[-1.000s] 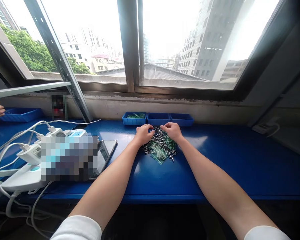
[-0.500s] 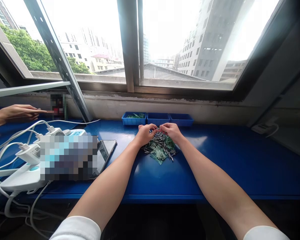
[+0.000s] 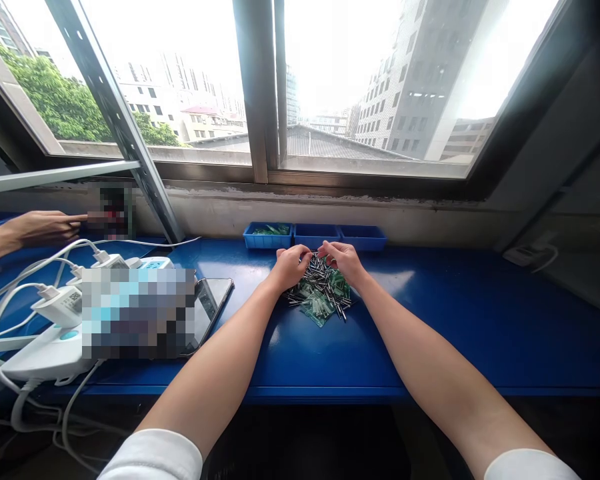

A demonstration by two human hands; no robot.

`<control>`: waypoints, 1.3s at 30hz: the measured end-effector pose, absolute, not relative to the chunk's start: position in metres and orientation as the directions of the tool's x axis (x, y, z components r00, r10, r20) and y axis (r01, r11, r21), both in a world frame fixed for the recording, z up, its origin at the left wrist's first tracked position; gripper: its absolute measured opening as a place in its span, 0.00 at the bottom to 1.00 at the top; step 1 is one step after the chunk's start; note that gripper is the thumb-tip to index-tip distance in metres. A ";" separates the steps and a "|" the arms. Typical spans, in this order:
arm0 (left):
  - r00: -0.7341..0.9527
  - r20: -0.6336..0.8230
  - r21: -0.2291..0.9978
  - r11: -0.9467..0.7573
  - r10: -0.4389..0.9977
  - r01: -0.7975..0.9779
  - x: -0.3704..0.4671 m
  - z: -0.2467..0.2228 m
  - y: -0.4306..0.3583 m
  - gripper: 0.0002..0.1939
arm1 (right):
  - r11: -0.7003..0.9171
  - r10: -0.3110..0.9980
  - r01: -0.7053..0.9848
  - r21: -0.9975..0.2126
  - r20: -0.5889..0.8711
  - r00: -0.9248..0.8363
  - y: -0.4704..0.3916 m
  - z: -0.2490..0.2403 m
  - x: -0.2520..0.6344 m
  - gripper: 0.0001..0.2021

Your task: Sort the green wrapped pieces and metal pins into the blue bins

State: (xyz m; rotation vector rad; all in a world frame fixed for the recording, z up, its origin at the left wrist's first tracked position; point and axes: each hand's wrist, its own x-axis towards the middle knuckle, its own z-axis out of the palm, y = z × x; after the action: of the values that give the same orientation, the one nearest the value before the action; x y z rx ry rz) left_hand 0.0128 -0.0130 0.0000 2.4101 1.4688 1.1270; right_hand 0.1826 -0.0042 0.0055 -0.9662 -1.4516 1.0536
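Note:
A heap of slim metal pins and small green-tinted plastic packets lies on the blue table. Over the far left part of the heap is my left hand, its thumb and fingers pinched together. My right hand faces it from the right, fingers curled with the tips together. Whatever sits between the fingertips of either hand is too small to make out. Behind the hands stand three joined blue bins; the left bin holds green packets.
The middle bin and right bin stand against the wall below the window. At left are a white power strip with plugs and cables, a phone and a metal shelf post. Another person's hand reaches in there.
My two hands have drawn slightly apart at the fingertips above the heap. The other person's hand at left has shifted a little.

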 end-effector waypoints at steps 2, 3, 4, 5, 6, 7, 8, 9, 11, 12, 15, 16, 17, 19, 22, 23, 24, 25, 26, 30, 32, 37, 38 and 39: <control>0.253 0.531 0.446 -0.520 0.809 0.728 0.013 0.000 -0.013 0.11 | 0.283 0.953 0.029 -0.959 0.277 -0.126 -0.003 0.004 0.183 0.24; 0.252 0.529 0.447 -0.518 0.811 0.729 0.013 0.000 -0.013 0.11 | 0.279 0.954 0.030 -0.960 0.274 -0.125 -0.002 0.004 0.184 0.25; 0.252 0.527 0.448 -0.517 0.812 0.729 0.013 0.001 -0.014 0.11 | 0.274 0.955 0.032 -0.961 0.269 -0.124 -0.002 0.003 0.184 0.25; 0.251 0.526 0.449 -0.516 0.813 0.730 0.013 0.001 -0.014 0.11 | 0.269 0.957 0.034 -0.963 0.263 -0.123 -0.002 0.003 0.184 0.26; 0.246 0.526 0.451 -0.513 0.814 0.730 0.013 0.001 -0.014 0.10 | 0.263 0.959 0.034 -0.964 0.258 -0.120 -0.002 0.003 0.184 0.26; 0.236 0.527 0.456 -0.506 0.816 0.732 0.013 0.001 -0.014 0.10 | 0.259 0.960 0.033 -0.965 0.254 -0.114 -0.002 0.003 0.184 0.26; 0.221 0.530 0.463 -0.497 0.819 0.734 0.013 0.000 -0.014 0.11 | 0.257 0.962 0.030 -0.966 0.253 -0.104 -0.001 0.003 0.184 0.26; 0.203 0.533 0.470 -0.487 0.821 0.736 0.013 0.000 -0.013 0.12 | 0.257 0.963 0.025 -0.966 0.254 -0.089 -0.001 0.003 0.184 0.25; 0.165 0.545 0.479 -0.466 0.822 0.744 0.013 0.000 -0.012 0.14 | 0.260 0.965 0.016 -0.965 0.259 -0.046 0.001 0.003 0.185 0.24; 0.147 0.550 0.480 -0.456 0.822 0.749 0.013 -0.001 -0.012 0.14 | 0.263 0.965 0.016 -0.965 0.263 -0.018 0.002 0.003 0.185 0.22; 0.101 0.557 0.480 -0.419 0.824 0.770 0.010 -0.003 -0.009 0.13 | 0.271 0.958 0.057 -0.961 0.275 0.087 0.008 0.001 0.191 0.16; 0.089 0.556 0.482 -0.408 0.827 0.776 0.009 -0.003 -0.008 0.13 | 0.275 0.950 0.084 -0.958 0.284 0.130 0.011 0.000 0.193 0.15; 0.080 0.555 0.484 -0.399 0.828 0.779 0.008 -0.004 -0.007 0.13 | 0.279 0.940 0.114 -0.953 0.296 0.171 0.014 -0.002 0.197 0.15; 0.072 0.555 0.483 -0.391 0.829 0.783 0.006 -0.004 -0.006 0.13 | 0.285 0.912 0.176 -0.942 0.323 0.254 0.019 -0.005 0.205 0.18; 0.069 0.550 0.480 -0.382 0.833 0.790 0.005 -0.005 -0.005 0.13 | 0.242 0.860 0.269 -0.932 0.334 0.386 0.026 -0.008 0.219 0.20; 0.067 0.546 0.479 -0.376 0.835 0.793 0.005 -0.005 -0.005 0.13 | 0.222 0.839 0.299 -0.928 0.338 0.427 0.028 -0.009 0.223 0.20; 0.065 0.541 0.478 -0.370 0.838 0.797 0.005 -0.005 -0.004 0.14 | 0.205 0.819 0.327 -0.923 0.345 0.459 0.030 -0.010 0.227 0.21; 0.064 0.537 0.476 -0.365 0.841 0.800 0.005 -0.005 -0.005 0.14 | 0.193 0.802 0.351 -0.916 0.353 0.482 0.032 -0.011 0.231 0.21; 0.063 0.533 0.475 -0.360 0.844 0.803 0.005 -0.005 -0.005 0.14 | 0.182 0.790 0.372 -0.910 0.361 0.496 0.034 -0.012 0.235 0.22; 0.062 0.522 0.472 -0.348 0.851 0.810 0.004 -0.006 -0.005 0.14 | 0.137 0.784 0.409 -0.902 0.351 0.511 0.037 -0.017 0.243 0.23; 0.055 0.519 0.471 -0.339 0.853 0.814 0.003 -0.006 -0.004 0.14 | 0.118 0.792 0.410 -0.904 0.335 0.511 0.037 -0.019 0.244 0.23; 0.044 0.532 0.474 -0.341 0.845 0.812 0.000 -0.006 -0.003 0.13 | 0.075 0.787 0.523 -0.849 0.372 0.492 0.033 -0.017 0.242 0.25; 0.042 0.542 0.475 -0.347 0.839 0.809 0.000 -0.006 -0.003 0.13 | 0.064 0.783 0.562 -0.825 0.391 0.484 0.032 -0.015 0.241 0.25; 0.039 0.551 0.475 -0.351 0.834 0.807 0.000 -0.005 -0.004 0.13 | 0.054 0.780 0.599 -0.799 0.408 0.474 0.030 -0.014 0.240 0.25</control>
State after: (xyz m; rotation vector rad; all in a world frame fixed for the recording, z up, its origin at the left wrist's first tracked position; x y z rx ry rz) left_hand 0.0000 -0.0038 -0.0054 2.2398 1.7698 1.2291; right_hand 0.2398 0.0304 -0.0142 -1.6343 -1.2111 0.2087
